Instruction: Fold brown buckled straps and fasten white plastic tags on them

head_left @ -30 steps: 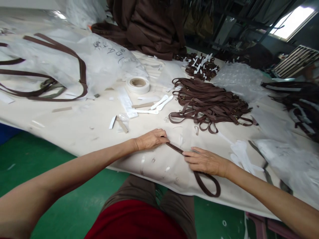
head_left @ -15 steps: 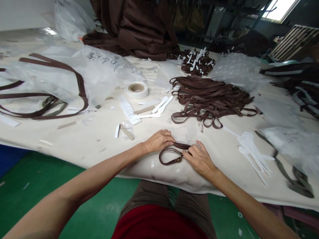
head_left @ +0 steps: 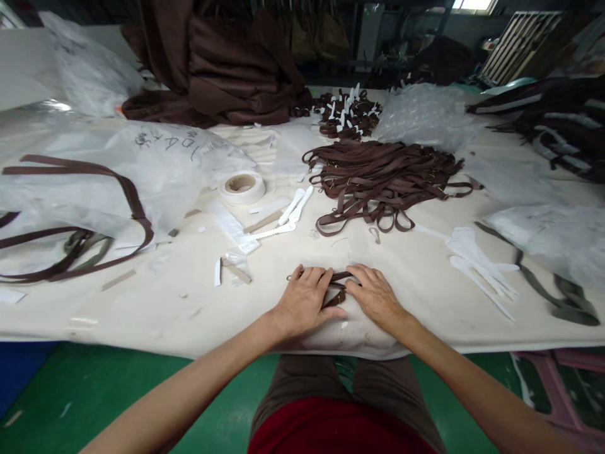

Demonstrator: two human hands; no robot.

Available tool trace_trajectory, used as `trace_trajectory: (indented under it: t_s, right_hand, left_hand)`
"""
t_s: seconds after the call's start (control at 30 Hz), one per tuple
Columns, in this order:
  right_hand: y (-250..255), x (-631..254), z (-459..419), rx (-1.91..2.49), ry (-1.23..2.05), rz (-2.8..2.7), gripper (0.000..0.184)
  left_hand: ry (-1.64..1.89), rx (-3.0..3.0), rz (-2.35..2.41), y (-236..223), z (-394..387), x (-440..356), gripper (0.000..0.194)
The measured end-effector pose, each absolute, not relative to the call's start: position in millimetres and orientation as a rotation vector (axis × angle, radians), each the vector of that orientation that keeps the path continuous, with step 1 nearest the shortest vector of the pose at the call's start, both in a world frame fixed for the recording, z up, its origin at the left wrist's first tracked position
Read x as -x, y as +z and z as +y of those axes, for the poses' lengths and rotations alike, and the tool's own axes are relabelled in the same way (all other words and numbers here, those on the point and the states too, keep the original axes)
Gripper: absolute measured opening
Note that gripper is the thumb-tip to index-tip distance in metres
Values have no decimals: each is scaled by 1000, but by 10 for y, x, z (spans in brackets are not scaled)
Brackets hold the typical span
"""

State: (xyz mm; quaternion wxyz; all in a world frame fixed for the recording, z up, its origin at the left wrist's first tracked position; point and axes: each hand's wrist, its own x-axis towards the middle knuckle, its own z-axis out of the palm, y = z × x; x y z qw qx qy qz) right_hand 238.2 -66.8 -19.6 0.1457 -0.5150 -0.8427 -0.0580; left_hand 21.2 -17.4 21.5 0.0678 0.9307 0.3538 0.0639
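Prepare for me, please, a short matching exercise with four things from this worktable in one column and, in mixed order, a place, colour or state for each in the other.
Things
1. single brown strap
2. tape roll
3. strap pile
4. large plastic bag at left

Descriptions
A. white, around a tan core
B. translucent, marked with dark handwriting
C. partly covered by the left hand and right hand
D. brown, heaped on the table beyond the hands

Right pairs: 1-C, 2-A, 3-D, 4-B

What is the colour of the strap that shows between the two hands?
The strap is dark brown; the head view shows it best.
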Motion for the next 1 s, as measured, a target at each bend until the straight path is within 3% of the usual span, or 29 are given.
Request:
trace_trajectory:
  t_s: [0.1,0.27,0.5,0.77,0.93,1.0]
  right_hand:
    - [-208,-2381,-665,1459,-141,-2375,20]
    - [-215,-2360,-651,1485,-110,-2326,43]
    - [-197,-2338,-640,1528,-114,-2330,19]
    - [-33,-2394,-595,1491,-101,-2379,18]
    - [274,-2636,-510,1369,264,-2057,17]
    - [329,-2683,-536,1314,508,-1593,32]
  left_hand:
    - [257,-2808,1132,48,-289,-229,67]
    - [284,-2788,1084,-81,-216,-184,49]
    - [265,-2770,1144,-54,-245,-229,52]
    - [172,-2726,999,109,-105,-219,28]
    - [284,-2272,962,336,-149,-256,33]
    - [378,-1957,887,393,-207,-305,41]
